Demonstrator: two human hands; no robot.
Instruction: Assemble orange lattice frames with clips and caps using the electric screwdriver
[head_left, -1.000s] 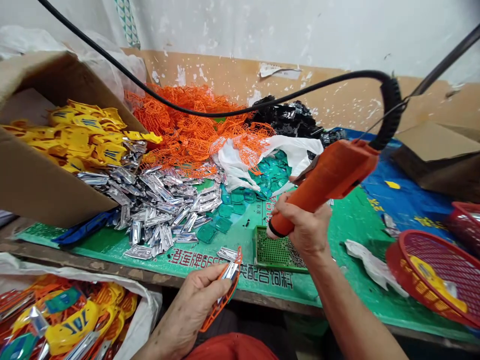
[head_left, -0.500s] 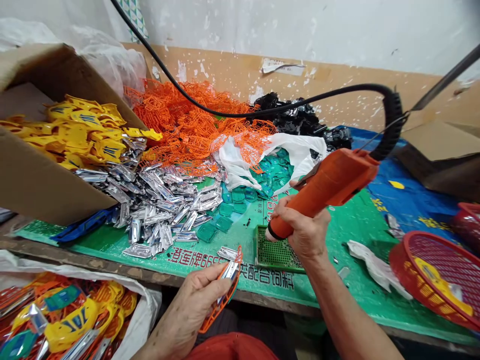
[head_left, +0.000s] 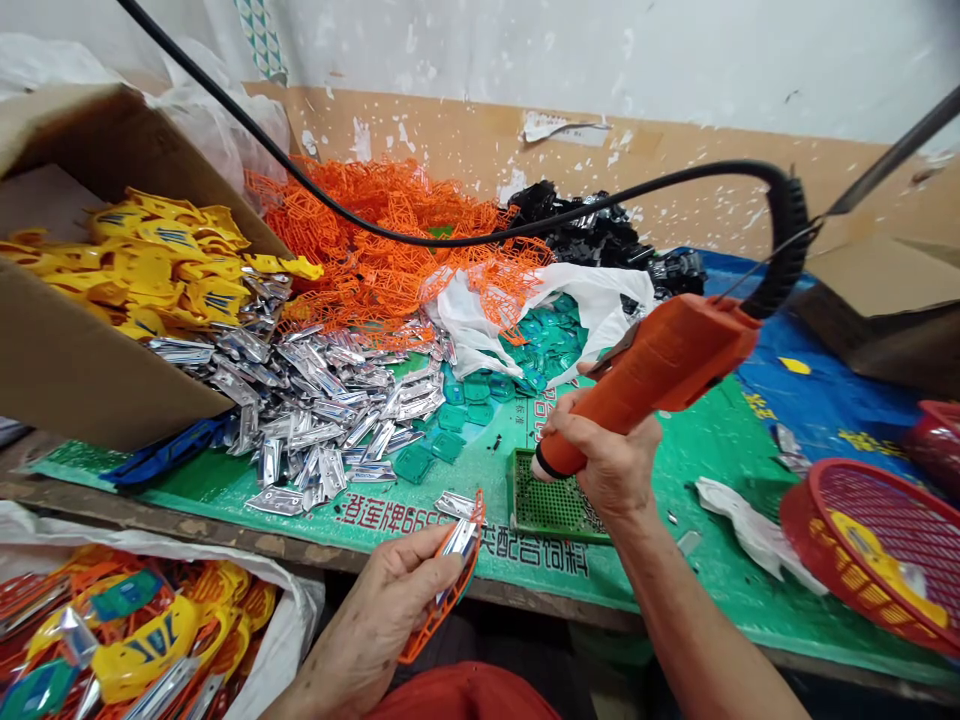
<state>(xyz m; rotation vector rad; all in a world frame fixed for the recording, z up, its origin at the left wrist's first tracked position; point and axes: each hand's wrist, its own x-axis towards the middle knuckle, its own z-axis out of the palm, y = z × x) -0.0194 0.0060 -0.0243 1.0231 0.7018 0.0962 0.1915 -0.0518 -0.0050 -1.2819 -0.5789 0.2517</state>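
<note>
My left hand is closed on an orange plastic frame with a shiny silver piece set in it, held upright near the table's front edge. My right hand grips an orange electric screwdriver with a black coiled cable. The tool's tip rests over a small green screw tray on the green mat. The two hands are apart, the frame left of the tray.
A cardboard box of yellow parts stands at left. Piles of silver pieces, orange frames, teal squares and black parts cover the back. Red baskets sit right. A bag of assembled pieces lies below left.
The screwdriver tip has stayed over the green tray; the right hand shifted only slightly. The left hand holds the frame in the same place.
</note>
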